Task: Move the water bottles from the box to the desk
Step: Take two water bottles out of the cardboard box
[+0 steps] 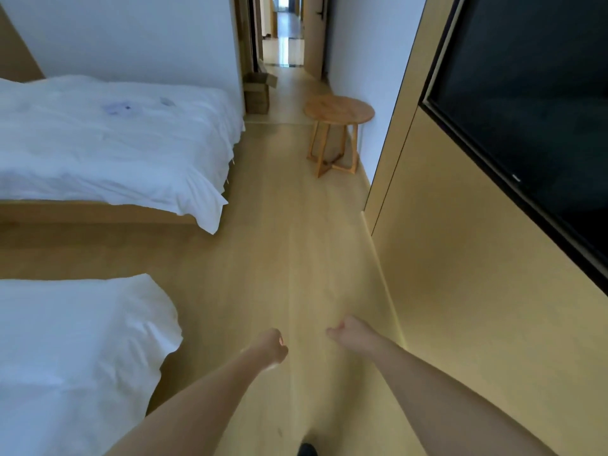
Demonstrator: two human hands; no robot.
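Head-height view, forward-down along floor [296, 258]

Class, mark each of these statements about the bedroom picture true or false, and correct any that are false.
1. Both hands hold nothing. True: the left hand and the right hand are empty.
2. A cardboard box stands on the floor at the far end, beside the wall. True.
3. A water bottle stands on the round wooden table. False: no bottle shows on its top.
4. The dark screen is on the person's left. False: it is on the right; the beds are on the left.
5. The box's flaps are open. True.
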